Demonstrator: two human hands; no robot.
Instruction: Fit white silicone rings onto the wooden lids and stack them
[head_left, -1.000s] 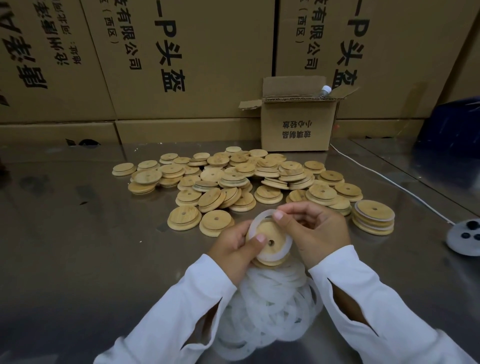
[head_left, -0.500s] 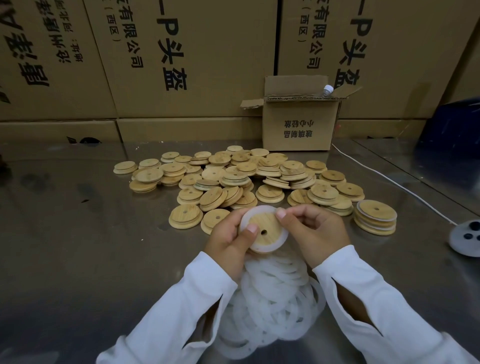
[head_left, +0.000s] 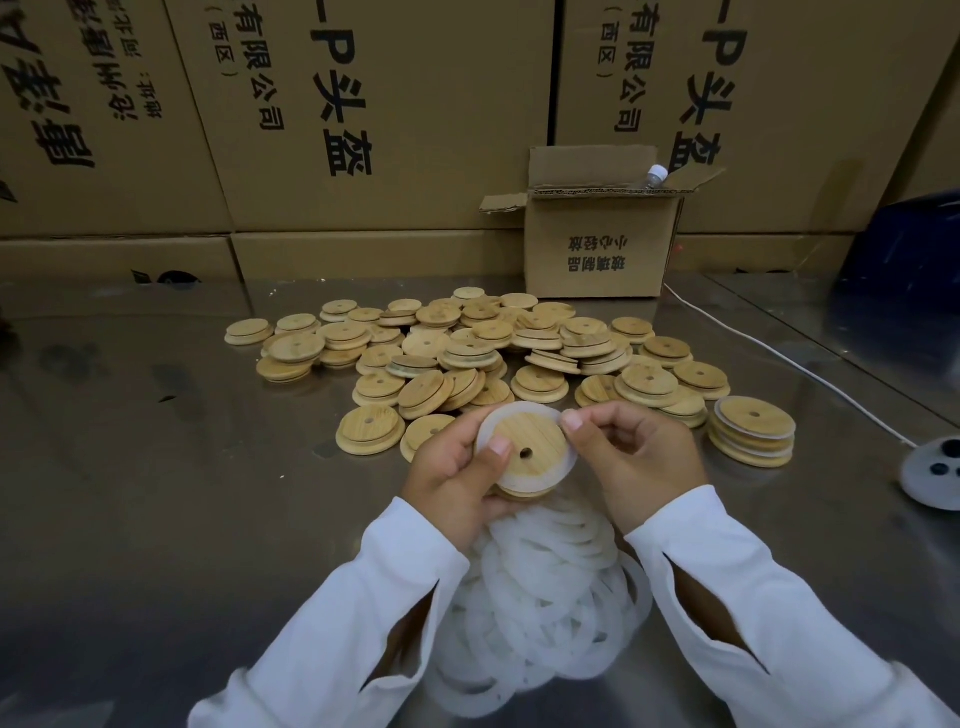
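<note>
Wooden lid (head_left: 527, 452), with a white silicone ring (head_left: 485, 431) round its rim, is held at frame centre. Its underside is hidden by the left hand (head_left: 457, 478), whose grip is curled round its left edge, thumb on top. The ring's upper right edge is pinched in the grip of the right hand (head_left: 639, 457). The ring pile (head_left: 545, 597) below is partly covered by the sleeves.
</note>
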